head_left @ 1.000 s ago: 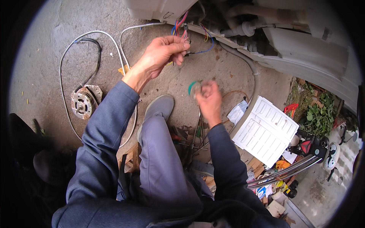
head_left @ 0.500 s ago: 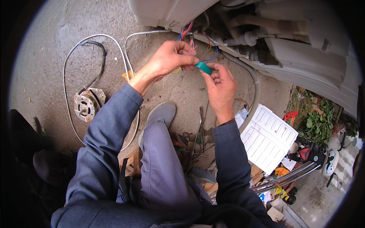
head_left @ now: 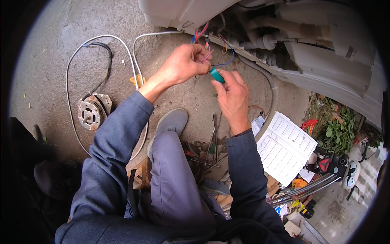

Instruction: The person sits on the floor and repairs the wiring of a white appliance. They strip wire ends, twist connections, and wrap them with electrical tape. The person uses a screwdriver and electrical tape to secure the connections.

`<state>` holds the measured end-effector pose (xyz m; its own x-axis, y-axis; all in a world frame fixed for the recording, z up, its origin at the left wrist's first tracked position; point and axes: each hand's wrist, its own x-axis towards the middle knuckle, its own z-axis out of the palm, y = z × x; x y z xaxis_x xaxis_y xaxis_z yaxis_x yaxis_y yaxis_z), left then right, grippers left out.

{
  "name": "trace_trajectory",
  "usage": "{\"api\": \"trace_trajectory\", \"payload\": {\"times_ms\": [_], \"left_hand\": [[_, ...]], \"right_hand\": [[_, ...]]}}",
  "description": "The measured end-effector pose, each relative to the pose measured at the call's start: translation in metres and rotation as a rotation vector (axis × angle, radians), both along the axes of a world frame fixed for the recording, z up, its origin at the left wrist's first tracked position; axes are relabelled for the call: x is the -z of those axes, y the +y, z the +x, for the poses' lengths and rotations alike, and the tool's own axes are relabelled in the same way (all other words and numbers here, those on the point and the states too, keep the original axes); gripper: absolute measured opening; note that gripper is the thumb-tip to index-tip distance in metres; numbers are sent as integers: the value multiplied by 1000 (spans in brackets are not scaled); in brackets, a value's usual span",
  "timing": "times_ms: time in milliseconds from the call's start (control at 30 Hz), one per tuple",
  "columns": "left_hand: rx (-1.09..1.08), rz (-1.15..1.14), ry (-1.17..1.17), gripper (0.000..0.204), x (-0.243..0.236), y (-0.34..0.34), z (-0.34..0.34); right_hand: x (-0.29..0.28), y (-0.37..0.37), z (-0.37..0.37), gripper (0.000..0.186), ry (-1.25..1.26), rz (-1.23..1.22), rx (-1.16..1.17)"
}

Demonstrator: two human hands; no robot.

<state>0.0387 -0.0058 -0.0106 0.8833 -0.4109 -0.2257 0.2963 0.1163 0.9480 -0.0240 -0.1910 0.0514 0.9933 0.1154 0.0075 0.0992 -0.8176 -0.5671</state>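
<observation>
My left hand [head_left: 183, 65] pinches at the pink wires [head_left: 208, 55], with its fingertips partly hidden behind the hand. These wires hang from the lower edge of a white appliance casing [head_left: 178, 12], and a blue wire [head_left: 230, 60] loops out beside them. A roll of green tape [head_left: 217, 75] is held between the thumb and fingers of my right hand [head_left: 235, 95]. The roll is right beside my left fingertips. Whether a strip of tape runs to the wires, I cannot tell.
A small motor [head_left: 91, 114] with a black cable lies on the concrete at left, inside a loop of grey hose [head_left: 70, 81]. Hand tools [head_left: 211, 142] lie by my shoe [head_left: 174, 120]. At right are a white slotted panel [head_left: 284, 148], metal rods [head_left: 308, 190] and leafy greens [head_left: 340, 132].
The tape roll has tilted and dropped slightly in my right hand, which has shifted a little left and down. My left hand stays by the pink wires.
</observation>
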Motion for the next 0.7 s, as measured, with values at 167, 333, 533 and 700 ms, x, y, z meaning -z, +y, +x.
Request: {"api": "trace_trajectory", "payload": {"times_ms": [167,333,533,700], "left_hand": [[0,20,15,29,4,0,0],[-38,-72,63,29,8,-2,-5],[-48,-223,212,27,14,-1,-7],[-32,-324,284,24,20,7,-8]], "right_hand": [[2,0,0,26,-2,-16,-24],[-1,1,0,27,37,-16,8],[-2,-3,3,28,58,-47,6],[10,-19,5,26,96,98,35]]}}
